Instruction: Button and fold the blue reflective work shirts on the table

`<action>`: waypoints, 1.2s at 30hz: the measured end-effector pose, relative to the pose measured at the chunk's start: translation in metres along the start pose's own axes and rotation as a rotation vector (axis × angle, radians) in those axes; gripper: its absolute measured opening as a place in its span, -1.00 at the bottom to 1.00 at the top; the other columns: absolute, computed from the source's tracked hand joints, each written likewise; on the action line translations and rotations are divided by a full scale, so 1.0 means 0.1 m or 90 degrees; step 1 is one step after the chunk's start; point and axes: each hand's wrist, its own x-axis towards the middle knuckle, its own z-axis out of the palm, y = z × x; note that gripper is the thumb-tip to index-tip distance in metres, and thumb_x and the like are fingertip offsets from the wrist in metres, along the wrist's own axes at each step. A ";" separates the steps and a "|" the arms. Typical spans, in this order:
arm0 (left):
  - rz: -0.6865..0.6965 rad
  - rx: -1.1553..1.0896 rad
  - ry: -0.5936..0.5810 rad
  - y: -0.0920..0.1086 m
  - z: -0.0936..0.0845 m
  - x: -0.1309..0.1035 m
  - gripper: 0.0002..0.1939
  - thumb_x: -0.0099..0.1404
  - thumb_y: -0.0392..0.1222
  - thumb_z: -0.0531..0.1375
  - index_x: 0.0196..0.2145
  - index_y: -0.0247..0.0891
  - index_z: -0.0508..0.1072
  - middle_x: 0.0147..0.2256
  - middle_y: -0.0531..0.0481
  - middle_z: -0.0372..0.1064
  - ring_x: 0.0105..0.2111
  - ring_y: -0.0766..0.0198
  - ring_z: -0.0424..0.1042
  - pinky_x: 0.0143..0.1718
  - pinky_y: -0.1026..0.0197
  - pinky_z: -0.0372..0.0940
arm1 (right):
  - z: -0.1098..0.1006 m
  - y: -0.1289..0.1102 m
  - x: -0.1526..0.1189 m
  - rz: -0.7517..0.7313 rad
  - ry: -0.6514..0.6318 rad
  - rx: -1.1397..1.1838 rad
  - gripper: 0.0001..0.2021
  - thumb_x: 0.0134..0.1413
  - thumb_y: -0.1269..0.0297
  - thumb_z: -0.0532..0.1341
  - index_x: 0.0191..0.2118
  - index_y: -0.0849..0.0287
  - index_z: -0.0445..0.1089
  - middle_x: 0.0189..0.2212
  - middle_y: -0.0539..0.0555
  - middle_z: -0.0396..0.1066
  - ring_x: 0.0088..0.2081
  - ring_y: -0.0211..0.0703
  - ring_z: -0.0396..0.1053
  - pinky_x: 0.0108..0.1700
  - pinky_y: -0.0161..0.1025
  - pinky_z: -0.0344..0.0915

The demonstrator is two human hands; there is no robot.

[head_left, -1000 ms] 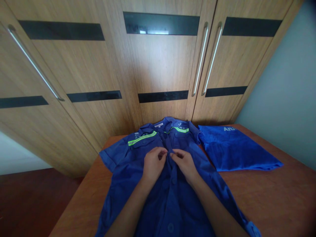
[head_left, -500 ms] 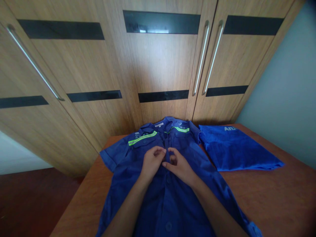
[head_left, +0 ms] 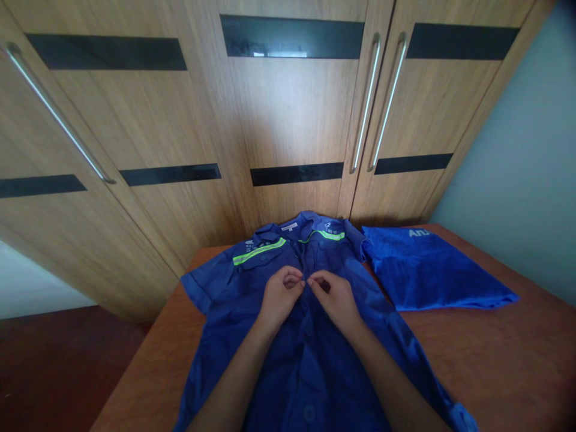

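Note:
A dark blue short-sleeved work shirt (head_left: 234,300) with yellow-green reflective strips lies face up, its collar at the far end. Over its front opening, my left hand (head_left: 282,294) pinches the placket with thumb and forefinger. My right hand (head_left: 332,294) pinches the same edge from the other side, its fingertips almost meeting the left ones. Whatever button sits between the fingertips is too small to make out. Lower on the front, a round button (head_left: 308,412) shows. The upper opening near the collar is spread apart.
The shirt lies on a reddish-brown wooden table (head_left: 495,360). Right of it is a folded bright blue cloth item (head_left: 441,270) with pale lettering. A wooden wardrobe (head_left: 297,114) with long metal handles stands against the table's far edge.
My right hand's thumb and forefinger have closed into a pinch and come in beside the left fingertips. My left hand has stayed nearly in place on the shirt front.

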 end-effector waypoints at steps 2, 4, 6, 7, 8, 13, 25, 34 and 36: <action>0.014 0.010 -0.004 0.00 0.01 0.00 -0.86 0.02 -0.32 0.24 -0.38 -0.27 0.41 -0.47 0.08 0.42 -0.44 0.34 0.43 -0.38 0.34 0.27 | -0.02 0.00 0.00 -0.036 0.013 -0.063 -0.84 0.13 0.27 0.15 -0.34 0.14 0.47 -0.40 0.07 0.48 -0.35 -0.13 0.41 -0.27 -0.25 0.27; 0.018 0.017 -0.006 0.00 0.01 0.01 -0.86 0.02 -0.32 0.25 -0.39 -0.27 0.42 -0.46 0.08 0.42 -0.43 0.34 0.43 -0.36 0.33 0.28 | -0.03 0.01 0.00 -0.059 0.014 -0.084 -0.83 0.14 0.28 0.13 -0.34 0.14 0.47 -0.38 0.08 0.48 -0.33 -0.12 0.40 -0.23 -0.23 0.26; 0.016 0.013 -0.009 -0.01 0.01 0.02 -0.86 0.02 -0.31 0.26 -0.38 -0.27 0.42 -0.46 0.07 0.43 -0.42 0.34 0.43 -0.35 0.34 0.29 | -0.02 0.04 0.01 -0.048 0.021 -0.064 -0.83 0.13 0.26 0.13 -0.34 0.14 0.47 -0.38 0.08 0.48 -0.32 -0.12 0.39 -0.23 -0.23 0.25; 0.015 0.008 -0.011 -0.01 0.00 0.02 -0.85 0.03 -0.30 0.27 -0.37 -0.27 0.43 -0.46 0.07 0.43 -0.42 0.34 0.44 -0.35 0.34 0.29 | -0.01 0.06 0.01 -0.027 0.022 -0.035 -0.83 0.12 0.25 0.14 -0.35 0.15 0.46 -0.40 0.07 0.47 -0.34 -0.13 0.38 -0.24 -0.23 0.24; 0.014 0.002 -0.014 -0.02 0.00 0.02 -0.84 0.03 -0.29 0.28 -0.36 -0.27 0.43 -0.45 0.07 0.43 -0.42 0.34 0.44 -0.35 0.34 0.29 | 0.00 0.08 0.01 0.004 0.019 0.006 -0.82 0.11 0.22 0.14 -0.36 0.15 0.45 -0.43 0.05 0.46 -0.37 -0.15 0.37 -0.28 -0.24 0.23; 0.018 -0.015 -0.023 -0.05 0.01 0.03 -0.83 0.05 -0.28 0.28 -0.34 -0.27 0.42 -0.44 0.06 0.43 -0.41 0.34 0.44 -0.34 0.34 0.29 | 0.05 0.12 0.02 0.220 0.024 0.261 -0.74 -0.05 0.06 0.25 -0.43 0.18 0.45 -0.57 -0.02 0.35 -0.49 -0.24 0.27 -0.45 -0.32 0.15; 0.075 0.168 -0.075 -0.07 0.00 0.00 -0.84 0.12 -0.33 0.20 -0.29 -0.23 0.38 -0.45 0.08 0.41 -0.43 0.33 0.43 -0.40 0.34 0.27 | 0.06 0.14 0.02 0.282 -0.016 0.299 -0.70 -0.13 0.01 0.24 -0.46 0.18 0.41 -0.55 -0.04 0.31 -0.50 -0.30 0.22 -0.43 -0.34 0.13; 0.235 0.641 0.036 0.06 -0.18 -0.03 -0.82 0.31 -0.15 0.13 -0.18 -0.18 0.47 -0.09 -0.07 0.45 -0.01 0.11 0.36 0.02 0.11 0.21 | -0.03 0.24 0.03 0.183 -0.136 0.031 -0.86 -0.02 0.25 0.12 -0.48 0.15 0.37 -0.55 -0.03 0.34 -0.45 -0.23 0.29 -0.36 -0.31 0.15; 0.210 0.726 -0.028 0.03 -0.21 -0.02 -0.76 0.28 -0.17 0.15 -0.10 -0.17 0.46 -0.01 -0.08 0.41 0.05 0.09 0.32 0.05 0.09 0.20 | -0.03 0.26 0.02 0.169 -0.155 -0.053 -0.89 -0.03 0.33 0.15 -0.48 0.14 0.40 -0.52 -0.01 0.41 -0.41 -0.21 0.34 -0.31 -0.31 0.15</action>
